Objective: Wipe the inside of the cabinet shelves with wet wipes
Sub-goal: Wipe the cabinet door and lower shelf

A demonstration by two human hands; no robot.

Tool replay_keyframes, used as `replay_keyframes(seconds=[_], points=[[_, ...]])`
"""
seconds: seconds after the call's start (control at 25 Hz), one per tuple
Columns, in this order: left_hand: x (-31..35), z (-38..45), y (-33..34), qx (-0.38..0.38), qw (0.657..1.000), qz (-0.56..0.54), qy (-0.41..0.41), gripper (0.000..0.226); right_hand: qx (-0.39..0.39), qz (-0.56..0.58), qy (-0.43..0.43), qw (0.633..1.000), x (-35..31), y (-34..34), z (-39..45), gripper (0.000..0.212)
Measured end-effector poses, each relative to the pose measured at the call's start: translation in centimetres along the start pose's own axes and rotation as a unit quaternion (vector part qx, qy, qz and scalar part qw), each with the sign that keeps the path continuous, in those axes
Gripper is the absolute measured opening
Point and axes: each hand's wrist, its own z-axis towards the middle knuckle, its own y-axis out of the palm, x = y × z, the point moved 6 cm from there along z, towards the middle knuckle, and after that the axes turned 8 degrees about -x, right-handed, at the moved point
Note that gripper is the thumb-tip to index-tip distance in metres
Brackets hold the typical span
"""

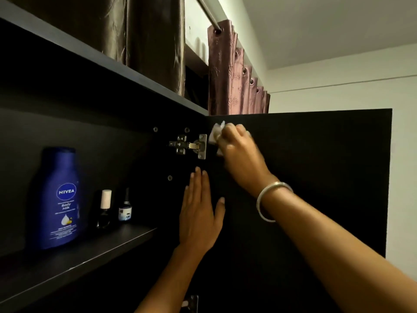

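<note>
While I watched through the head camera, the right hand (239, 150) held a crumpled white wet wipe (216, 134) pinched in its curled fingers and pressed it to the inner face of the open cabinet door (316, 177), just right of the upper hinge (191, 146). The left hand (198, 213) lay flat below the hinge, fingers straight and spread, touching the dark panel near the door's hinged edge, as if to steady it. I judged the step in hand to be wiping around the hinge, near the door's top corner, rather than the shelf (74, 251) itself. To the left of the hinge, on that shelf, stood a blue Nivea bottle (59, 199) and two small bottles (114, 208), apart from both hands. Next, I reckoned, the wipe would need carrying left past the hinge onto the shelf board, and those bottles would have to be lifted or shifted aside so the wipe could reach the board under them.
</note>
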Motion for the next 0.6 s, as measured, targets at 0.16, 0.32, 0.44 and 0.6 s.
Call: replay_keyframes(seconds=[0.16, 0.32, 0.44, 0.6], points=[[-0.7, 0.3, 0.7, -0.022, 0.999, 0.041, 0.004, 0.076, 0.026, -0.015, 0.053, 0.998, -1.0, -0.2, 2.4, 0.03], [-0.7, 0.4, 1.0, -0.022, 0.999, 0.048, 0.002, 0.076, 0.082, -0.046, 0.116, 0.989, 2.9, -2.1, 2.7, 0.032], [-0.9, 0.5, 1.3, -0.019, 0.998, 0.052, 0.002, 0.076, 0.073, -0.003, 0.132, 0.989, 1.2, -0.9, 3.8, 0.027], [-2.0, 0.5, 1.2, -0.002, 0.997, 0.083, -0.01, 0.08, 0.032, -0.01, -0.009, 0.999, -0.8, -0.3, 2.5, 0.029]])
